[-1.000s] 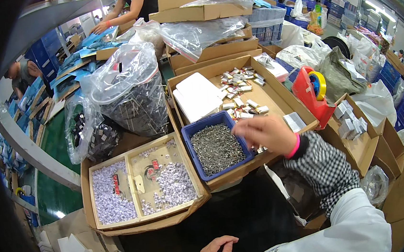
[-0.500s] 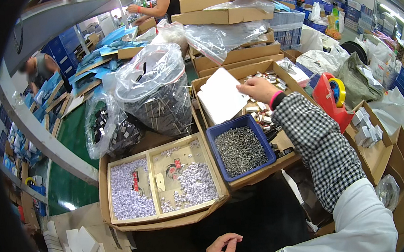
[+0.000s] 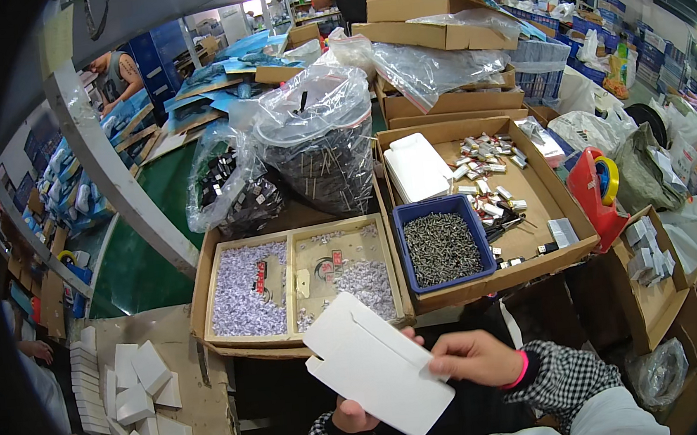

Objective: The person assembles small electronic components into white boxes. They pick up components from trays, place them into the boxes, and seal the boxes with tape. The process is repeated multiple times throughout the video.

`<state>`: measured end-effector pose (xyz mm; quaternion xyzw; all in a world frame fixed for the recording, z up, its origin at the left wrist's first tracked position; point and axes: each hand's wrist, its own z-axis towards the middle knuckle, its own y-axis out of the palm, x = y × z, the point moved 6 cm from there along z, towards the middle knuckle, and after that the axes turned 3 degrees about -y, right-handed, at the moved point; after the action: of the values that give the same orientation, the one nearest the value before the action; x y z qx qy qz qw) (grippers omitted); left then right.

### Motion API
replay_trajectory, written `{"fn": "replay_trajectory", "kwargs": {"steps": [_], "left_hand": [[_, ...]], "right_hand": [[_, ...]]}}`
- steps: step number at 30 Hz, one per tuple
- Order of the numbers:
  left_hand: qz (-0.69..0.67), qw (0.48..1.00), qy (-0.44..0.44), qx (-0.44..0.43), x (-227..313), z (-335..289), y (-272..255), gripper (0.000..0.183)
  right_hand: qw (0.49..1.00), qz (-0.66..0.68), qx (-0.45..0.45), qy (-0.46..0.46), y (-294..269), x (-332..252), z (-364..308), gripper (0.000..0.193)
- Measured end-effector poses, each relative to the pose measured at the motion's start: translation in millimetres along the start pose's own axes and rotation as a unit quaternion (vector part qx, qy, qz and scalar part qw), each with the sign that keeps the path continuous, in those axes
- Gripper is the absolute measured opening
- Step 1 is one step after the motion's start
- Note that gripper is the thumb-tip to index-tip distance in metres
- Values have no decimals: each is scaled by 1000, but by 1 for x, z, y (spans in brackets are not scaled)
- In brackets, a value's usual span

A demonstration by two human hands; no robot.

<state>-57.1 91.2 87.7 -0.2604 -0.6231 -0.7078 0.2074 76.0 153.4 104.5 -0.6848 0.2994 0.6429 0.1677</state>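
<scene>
A flat, folded white cardboard box (image 3: 378,364) is held tilted over my lap. My right hand (image 3: 481,359) pinches its right edge between thumb and fingers. Under the box is my left hand (image 3: 354,417), its thumb side showing at the near left edge and fingertips at the far edge; the palm is hidden. Ahead, a stack of similar flat white boxes (image 3: 417,170) lies in a large cardboard tray (image 3: 549,192), beside small silver battery-like parts (image 3: 488,155). A blue bin (image 3: 442,244) of small metal screws or pins stands in the tray's near left corner.
Left of the bin, a two-part wooden tray (image 3: 291,285) holds small pale pieces. Bags of black parts (image 3: 319,162) stand behind it. Assembled white boxes (image 3: 137,402) lie at lower left. A red tape dispenser (image 3: 587,197) stands right. Other people are at the back and far left.
My right hand has come back from the cardboard tray with a flat white box. My left hand now holds the box from below. The view has shifted.
</scene>
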Motion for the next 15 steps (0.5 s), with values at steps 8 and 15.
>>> {"fn": "replay_trajectory", "kwargs": {"steps": [8, 15], "left_hand": [[255, 946, -161, -121, -34, -9, -10, 105], [298, 926, -190, -132, -50, -19, -11, 113]], "right_hand": [[841, -417, 67, -339, 5, -49, -30, 32], [826, -470, -48, -308, 12, -45, -28, 30]]}}
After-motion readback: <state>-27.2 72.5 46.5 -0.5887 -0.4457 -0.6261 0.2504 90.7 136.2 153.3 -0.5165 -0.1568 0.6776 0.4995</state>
